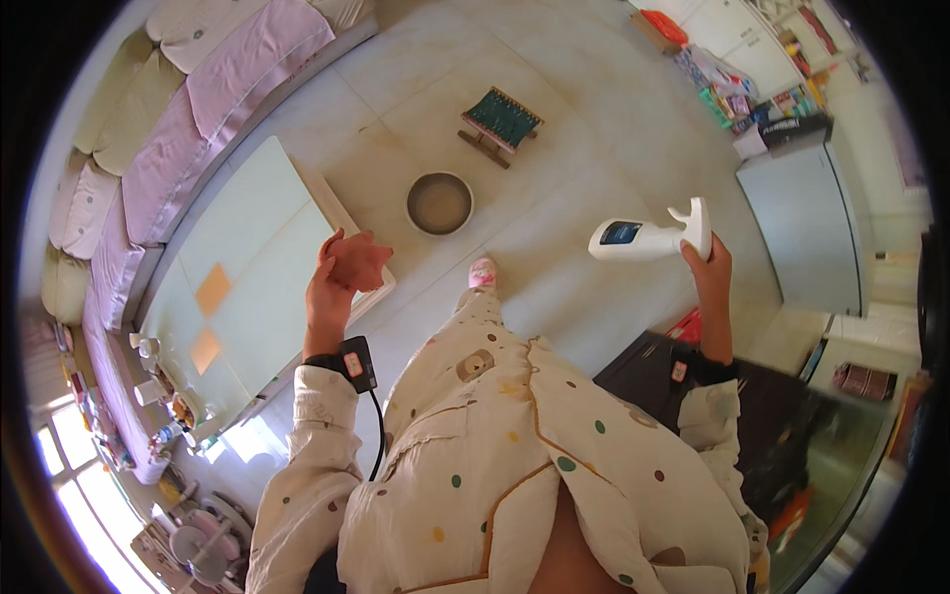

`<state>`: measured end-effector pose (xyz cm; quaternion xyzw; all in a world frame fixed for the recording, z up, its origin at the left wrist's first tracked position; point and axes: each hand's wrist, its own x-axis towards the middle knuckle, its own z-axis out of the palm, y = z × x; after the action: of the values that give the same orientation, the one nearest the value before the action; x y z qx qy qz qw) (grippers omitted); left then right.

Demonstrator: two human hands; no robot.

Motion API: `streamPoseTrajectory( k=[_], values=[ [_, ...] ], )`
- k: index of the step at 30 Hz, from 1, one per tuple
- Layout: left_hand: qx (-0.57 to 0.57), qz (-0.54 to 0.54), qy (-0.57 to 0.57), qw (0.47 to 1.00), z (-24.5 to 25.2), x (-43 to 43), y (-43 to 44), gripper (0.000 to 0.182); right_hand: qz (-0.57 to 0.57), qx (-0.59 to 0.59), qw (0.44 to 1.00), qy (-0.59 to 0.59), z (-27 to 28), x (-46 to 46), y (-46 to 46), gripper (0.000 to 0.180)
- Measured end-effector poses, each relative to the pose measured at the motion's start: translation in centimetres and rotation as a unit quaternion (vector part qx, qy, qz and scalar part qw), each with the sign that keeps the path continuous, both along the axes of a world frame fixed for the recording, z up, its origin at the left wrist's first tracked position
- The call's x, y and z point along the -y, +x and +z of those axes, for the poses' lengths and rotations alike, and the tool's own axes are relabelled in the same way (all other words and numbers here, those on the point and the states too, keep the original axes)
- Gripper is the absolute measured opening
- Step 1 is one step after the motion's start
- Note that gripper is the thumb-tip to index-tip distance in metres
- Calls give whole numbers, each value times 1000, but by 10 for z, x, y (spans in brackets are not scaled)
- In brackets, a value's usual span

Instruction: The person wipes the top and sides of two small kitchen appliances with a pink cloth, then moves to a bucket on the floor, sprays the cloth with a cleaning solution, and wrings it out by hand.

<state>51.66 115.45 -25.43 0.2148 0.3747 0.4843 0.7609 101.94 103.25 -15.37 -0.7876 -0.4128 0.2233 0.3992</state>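
A crumpled reddish-pink cloth (361, 261) is held in my left hand (330, 286), near the corner of a glass-topped coffee table (256, 193). Out to the right, my right hand (711, 278) grips a white spray bottle (646, 240) by its neck, just below the trigger head. The bottle lies sideways in the air, its base towards the middle of the view, with a dark blue label on its side. Between the hands, lower down on the tiled floor, stands a round basin (439, 203).
A folding stool with a green woven seat (503, 117) stands beyond the basin. A sofa with pink covers (237, 67) runs along the left. At right are a pale cabinet (805, 223) and a dark cabinet (653, 379). Cups and a bottle sit at the coffee table's near end.
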Motion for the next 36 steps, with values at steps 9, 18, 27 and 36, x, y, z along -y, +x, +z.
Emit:
streamPoseTrajectory(
  k=[9,18,27,36],
  values=[
    [-12,52,-2,999,0,-88,62,40,65,47,997,-15,21,-119,76,32],
    [-56,282,-30,957,33,-92,113,42,326,9,944,-61,5,-312,126,36],
    [-14,420,-7,908,15,-79,149,43,541,36,840,-25,14,-488,31,35],
    [36,532,-29,845,-19,-61,140,39,593,-39,805,2,53,-585,-77,36]
  ],
)
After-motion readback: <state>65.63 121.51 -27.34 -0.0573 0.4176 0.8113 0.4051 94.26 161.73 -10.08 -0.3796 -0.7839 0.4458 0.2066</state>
